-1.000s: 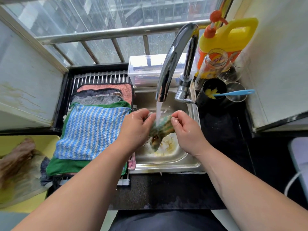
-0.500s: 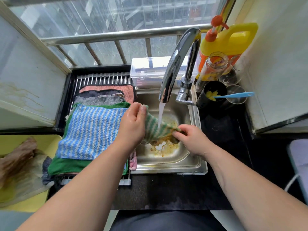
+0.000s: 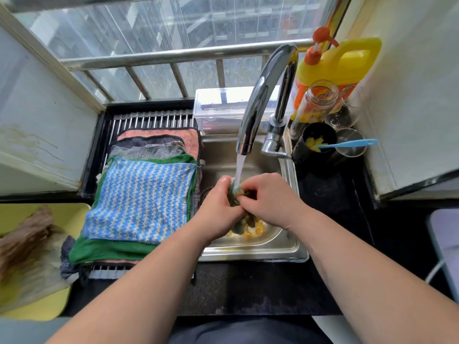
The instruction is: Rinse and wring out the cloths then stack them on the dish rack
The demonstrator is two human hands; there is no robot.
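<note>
A soiled green striped cloth (image 3: pixel 234 194) is bunched up between both hands under the running tap (image 3: pixel 260 100), over the steel sink (image 3: pixel 285 249). My left hand (image 3: pixel 218 207) grips its left side and my right hand (image 3: pixel 268 197) grips its right side, so most of the cloth is hidden. Yellowish dirty water (image 3: pixel 253 229) lies in the sink bottom. On the dish rack (image 3: pixel 151 117) left of the sink lies a stack of cloths, topped by a blue striped cloth (image 3: pixel 141 199) over a green cloth (image 3: pixel 109 252).
A yellow tray (image 3: pixel 72 214) with brown dirty cloths (image 3: pixel 27 242) sits at far left. Behind the sink stand a clear plastic box (image 3: pixel 218 108), a yellow detergent jug (image 3: pixel 340 63), a jar (image 3: pixel 315 105), glasses and a black cup (image 3: pixel 315 147) with a blue utensil. Black counter surrounds the sink.
The cloth was stretched out between my hands half a second ago; both hands have come together and bunched it under the water stream.
</note>
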